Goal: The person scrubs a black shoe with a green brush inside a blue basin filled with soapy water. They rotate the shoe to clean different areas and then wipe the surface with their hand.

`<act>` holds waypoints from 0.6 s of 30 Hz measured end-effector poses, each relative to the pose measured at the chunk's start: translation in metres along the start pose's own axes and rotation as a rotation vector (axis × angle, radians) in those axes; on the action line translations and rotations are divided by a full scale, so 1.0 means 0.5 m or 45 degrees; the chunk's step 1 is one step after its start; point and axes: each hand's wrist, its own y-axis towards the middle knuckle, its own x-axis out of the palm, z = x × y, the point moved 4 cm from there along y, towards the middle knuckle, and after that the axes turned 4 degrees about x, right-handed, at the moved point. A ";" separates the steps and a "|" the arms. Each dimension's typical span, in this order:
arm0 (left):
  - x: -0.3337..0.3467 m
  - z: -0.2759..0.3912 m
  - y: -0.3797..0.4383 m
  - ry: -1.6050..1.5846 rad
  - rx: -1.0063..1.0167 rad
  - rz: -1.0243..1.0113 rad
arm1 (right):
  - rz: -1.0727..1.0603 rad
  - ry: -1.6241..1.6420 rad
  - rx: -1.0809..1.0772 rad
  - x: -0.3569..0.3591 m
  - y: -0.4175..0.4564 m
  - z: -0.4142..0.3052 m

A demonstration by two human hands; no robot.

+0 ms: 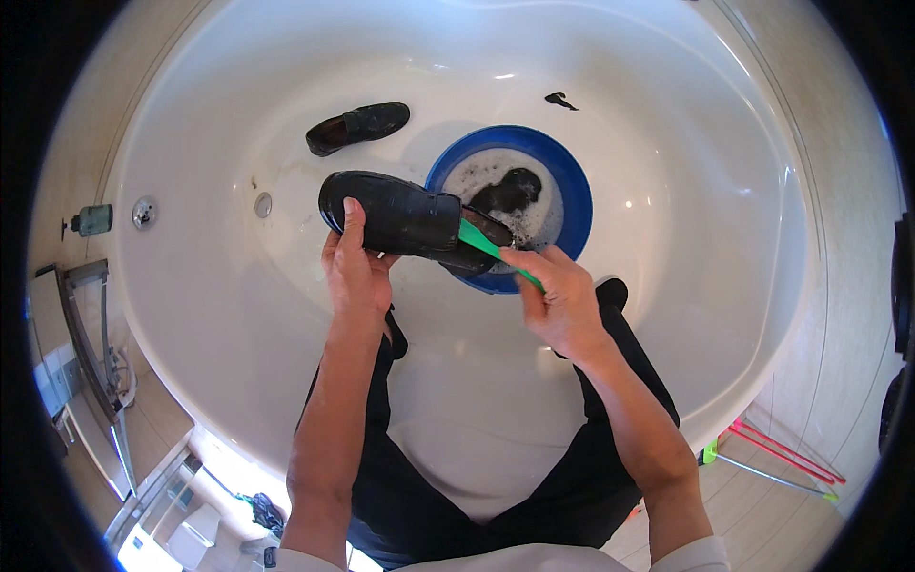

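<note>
My left hand (357, 264) grips the toe part of a black leather loafer (400, 214), its thumb on top and its fingers beneath. In my right hand (557, 297) is the green handle of a brush (480, 238); its far end reaches into the shoe's opening and is hidden there. The shoe's heel overlaps the rim of a blue basin (577, 207). Foamy water fills the basin, and a dark, wet item (511, 191) lies in it. A second black loafer (361, 127) rests on the white bathtub floor, up and left of the basin.
The white bathtub (457, 400) surrounds my black-clad legs. A small black scrap (561, 101) lies beyond the basin. A metal drain (263, 205) is at the left, with a round chrome fitting (144, 213) on the wall. Red and silver poles (783, 454) lie outside, lower right.
</note>
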 end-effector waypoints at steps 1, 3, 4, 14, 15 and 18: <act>-0.004 -0.002 0.001 -0.004 0.001 -0.014 | -0.021 0.048 0.041 0.003 0.000 0.003; -0.012 -0.006 0.008 -0.015 0.007 -0.042 | -0.062 0.145 0.119 0.010 0.002 0.014; -0.014 -0.003 0.010 -0.011 0.019 -0.051 | -0.079 0.147 0.180 0.007 0.001 0.026; -0.010 -0.011 0.001 0.000 -0.003 0.008 | -0.075 0.366 0.237 0.027 -0.007 0.025; -0.008 -0.010 0.001 0.006 -0.002 0.021 | -0.062 0.367 0.243 0.027 -0.001 0.022; -0.011 -0.004 0.001 -0.037 0.031 -0.018 | -0.223 0.307 0.532 -0.007 -0.003 0.042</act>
